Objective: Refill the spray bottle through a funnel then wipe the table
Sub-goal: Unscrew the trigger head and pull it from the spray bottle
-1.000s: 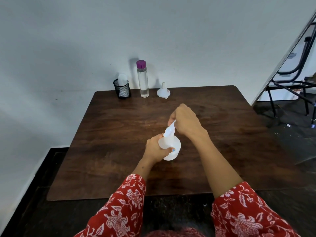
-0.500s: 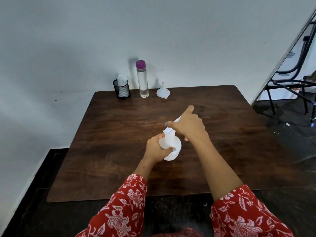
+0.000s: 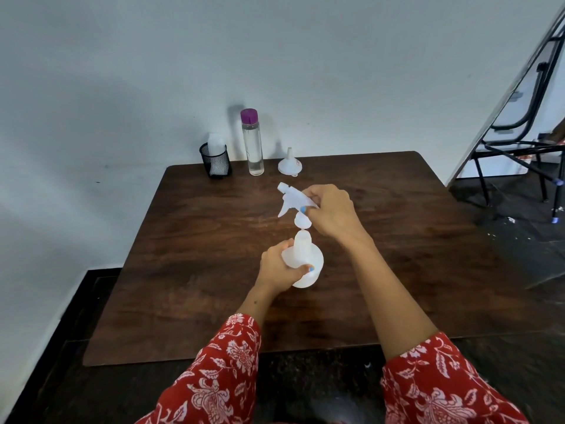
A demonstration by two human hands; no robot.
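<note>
Nearest, my two red floral sleeves (image 3: 226, 371), reaching in over the near edge of the dark wooden table (image 3: 189, 295). Item: my left hand (image 3: 276, 267), fingers wrapped round the white spray bottle (image 3: 304, 260), which stands upright near the middle of the table. Its neck is open. Item: my right hand (image 3: 331, 211), just beyond the bottle and raised above it, fingers pinching the white trigger spray head (image 3: 293, 198); the nozzle points left, and the screw collar hangs directly over the bottle's neck, close to it; touching or not, I cannot tell. Far edge of the table, against the wall: a white funnel (image 3: 289, 164) set mouth down, spout up; left of it a tall clear bottle (image 3: 253, 142) with a purple cap; left again a black mesh cup (image 3: 215, 160) holding something white. Beyond the table's far right corner, black chair legs (image 3: 519, 166).
</note>
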